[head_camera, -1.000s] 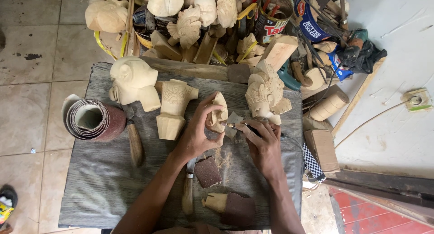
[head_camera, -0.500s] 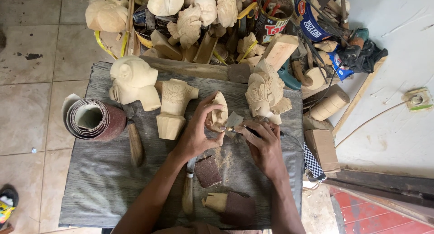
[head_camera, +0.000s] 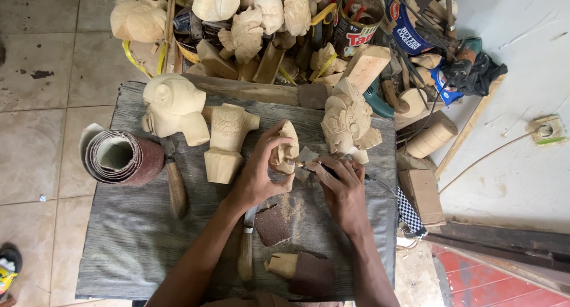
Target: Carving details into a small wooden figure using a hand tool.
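My left hand grips a small pale wood carving and holds it upright over the grey work board. My right hand is closed on a thin carving tool whose tip touches the carving's right side. Sawdust lies on the board just below both hands. A piece of brown sandpaper sits under my left wrist.
On the board stand a carved head, a carved pedestal piece and a detailed mask carving. A sandpaper roll lies left, a wooden-handled knife beside it. Carvings, cans and tools crowd the far edge.
The carving has tilted slightly in my left hand and the tool tip has shifted a little along its side. Everything else stays put.
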